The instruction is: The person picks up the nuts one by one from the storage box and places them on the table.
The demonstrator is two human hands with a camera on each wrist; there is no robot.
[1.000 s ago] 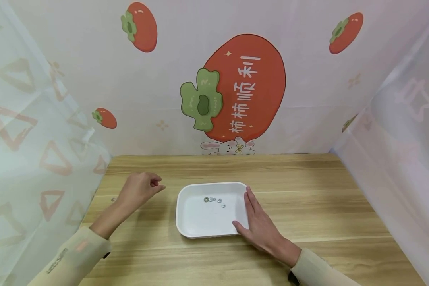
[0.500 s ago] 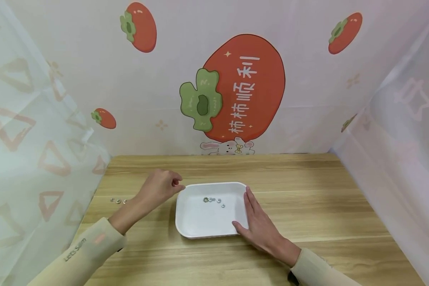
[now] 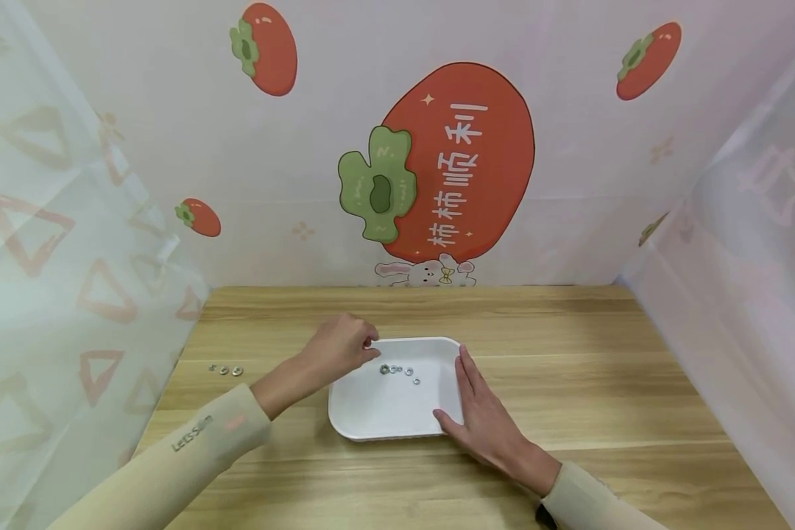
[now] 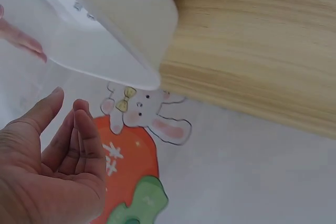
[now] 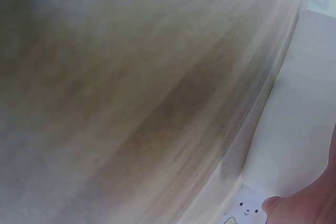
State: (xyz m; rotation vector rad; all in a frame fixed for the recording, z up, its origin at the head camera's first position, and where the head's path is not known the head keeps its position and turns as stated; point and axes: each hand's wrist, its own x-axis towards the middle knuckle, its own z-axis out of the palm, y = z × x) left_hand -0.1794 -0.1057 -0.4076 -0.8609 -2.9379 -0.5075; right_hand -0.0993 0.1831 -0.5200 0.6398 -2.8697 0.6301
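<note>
A white tray (image 3: 391, 419) lies on the wooden table, holding several small metal rings (image 3: 408, 372) that look like nuts or washers. Over its far left part hovers my left hand (image 3: 341, 344), fingers curved and thumb apart from the fingertips. In the left wrist view nothing shows between the thumb and fingers of this left hand (image 4: 58, 166). My right hand (image 3: 486, 423) rests against the tray's right side, its fingers straight along the wall and its thumb over the near right corner. Three similar rings (image 3: 224, 370) lie in a row on the table at left.
The wooden table (image 3: 570, 353) extends around the tray. White cloth walls (image 3: 291, 147) printed with persimmons rise behind it and at both sides. My left forearm crosses the table between the row of rings and the tray.
My left hand has moved right, from the table left of the tray to above its far left part. The row of rings has come into sight. My right hand stays on the tray.
</note>
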